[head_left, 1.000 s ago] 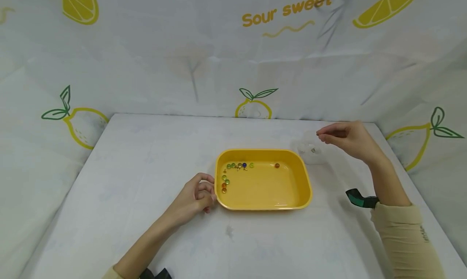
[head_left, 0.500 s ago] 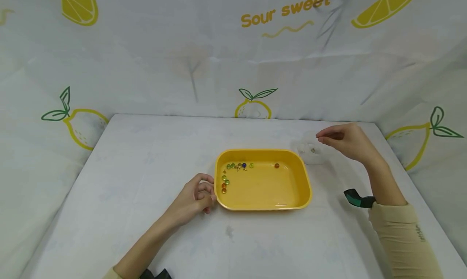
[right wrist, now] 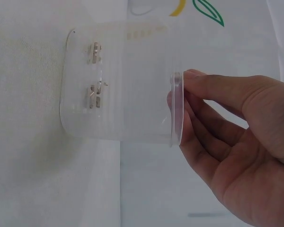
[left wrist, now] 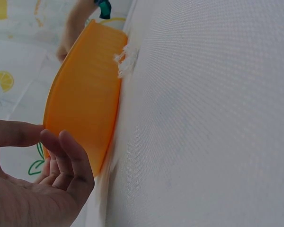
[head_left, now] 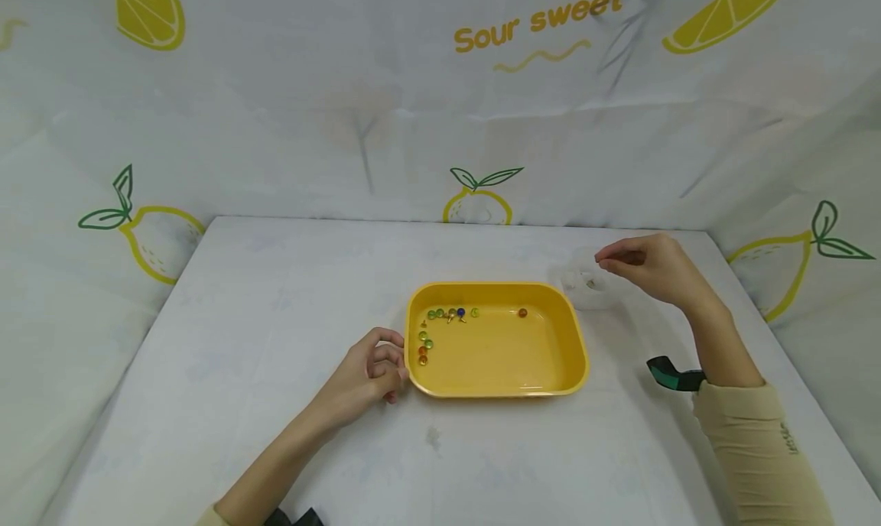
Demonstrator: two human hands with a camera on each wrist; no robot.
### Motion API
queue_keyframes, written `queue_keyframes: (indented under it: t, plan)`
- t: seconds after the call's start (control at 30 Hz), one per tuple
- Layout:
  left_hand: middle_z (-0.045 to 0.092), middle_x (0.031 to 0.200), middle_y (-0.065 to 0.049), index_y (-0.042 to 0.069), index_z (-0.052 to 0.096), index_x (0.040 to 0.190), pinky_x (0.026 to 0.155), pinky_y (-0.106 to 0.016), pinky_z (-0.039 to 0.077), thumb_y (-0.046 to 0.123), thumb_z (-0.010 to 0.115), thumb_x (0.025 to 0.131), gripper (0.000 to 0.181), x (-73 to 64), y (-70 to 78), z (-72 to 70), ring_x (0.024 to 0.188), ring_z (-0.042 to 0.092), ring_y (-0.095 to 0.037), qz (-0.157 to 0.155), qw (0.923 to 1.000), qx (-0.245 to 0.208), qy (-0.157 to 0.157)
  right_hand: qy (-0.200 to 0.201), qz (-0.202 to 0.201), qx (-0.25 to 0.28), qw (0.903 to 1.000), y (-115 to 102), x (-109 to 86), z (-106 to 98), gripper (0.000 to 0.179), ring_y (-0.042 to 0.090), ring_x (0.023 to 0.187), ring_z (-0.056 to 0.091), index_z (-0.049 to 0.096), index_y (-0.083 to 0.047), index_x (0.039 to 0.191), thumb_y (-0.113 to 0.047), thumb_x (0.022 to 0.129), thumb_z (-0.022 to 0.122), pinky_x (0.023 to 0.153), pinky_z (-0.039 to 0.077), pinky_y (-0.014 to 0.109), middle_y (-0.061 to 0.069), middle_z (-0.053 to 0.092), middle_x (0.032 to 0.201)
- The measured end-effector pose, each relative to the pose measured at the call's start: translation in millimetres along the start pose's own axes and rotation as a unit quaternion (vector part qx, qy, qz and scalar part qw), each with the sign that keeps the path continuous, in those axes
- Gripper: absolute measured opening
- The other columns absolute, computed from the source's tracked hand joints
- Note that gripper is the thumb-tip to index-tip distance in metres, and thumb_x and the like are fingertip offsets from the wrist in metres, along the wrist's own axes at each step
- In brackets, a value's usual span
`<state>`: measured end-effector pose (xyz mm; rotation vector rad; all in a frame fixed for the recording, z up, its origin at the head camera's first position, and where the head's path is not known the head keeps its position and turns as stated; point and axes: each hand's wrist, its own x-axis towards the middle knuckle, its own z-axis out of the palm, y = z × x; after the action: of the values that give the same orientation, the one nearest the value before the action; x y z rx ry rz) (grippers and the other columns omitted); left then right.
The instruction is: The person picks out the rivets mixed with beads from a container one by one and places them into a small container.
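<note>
My left hand [head_left: 372,365] grips the left end of the yellow tray [head_left: 495,392], its fingers curled against the outer wall, as the left wrist view [left wrist: 83,94] shows the tray side-on. Inside the tray lie several glass marbles [head_left: 429,344], green, orange and blue, and a few small gold-coloured metal pieces with short stems [head_left: 450,318]. My right hand [head_left: 657,270] has its fingertips drawn together at the mouth of a clear plastic tub [right wrist: 118,80]. Small metal pieces [right wrist: 95,97] sit at the tub's bottom. Whether anything is between the right fingertips is hidden.
The tub stands just beyond the tray's back right corner, on a white-covered table [head_left: 275,297]. A white cloth with lemon prints [head_left: 310,144] hangs behind and at both sides. A black and green strap [head_left: 677,375] juts from the right wrist.
My right hand has shifted very slightly left and down over the tub, with its fingertips kept together. The left hand, tray and marbles stay where they were.
</note>
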<state>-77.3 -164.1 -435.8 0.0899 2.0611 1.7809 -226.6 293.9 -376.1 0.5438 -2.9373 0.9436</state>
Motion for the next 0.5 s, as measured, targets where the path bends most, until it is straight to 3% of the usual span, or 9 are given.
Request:
queue_keyframes:
  t: [0.27, 0.5]
  plan:
    - [0.061, 0.096, -0.009, -0.001, 0.044, 0.136, 0.065, -0.025, 0.053, 0.003, 0.062, 0.093, 0.047, -0.7, 0.2, 0.1, 0.072, 0.058, -0.015, 0.008, 1.0, 0.002, -0.005, 0.0, 0.012, -0.013, 0.9998, -5.5, -0.6, 0.7, 0.018, -0.021, 0.084, 0.061, 0.081, 0.0, 0.114, -0.01, 0.1, 0.077, 0.076, 0.049, -0.001, 0.022, 0.081, 0.112]
    - [0.061, 0.096, -0.009, -0.001, 0.044, 0.136, 0.065, -0.025, 0.053, 0.004, 0.062, 0.094, 0.047, -0.6, 0.0, -0.2, 0.072, 0.058, -0.015, 0.009, 0.9999, 0.003, -0.005, 0.005, -0.001, -0.013, 0.9999, -11.0, -0.9, 2.7, 0.018, -0.021, 0.085, 0.061, 0.081, 0.0, 0.114, -0.008, 0.099, 0.077, 0.077, 0.048, -0.002, 0.023, 0.081, 0.112]
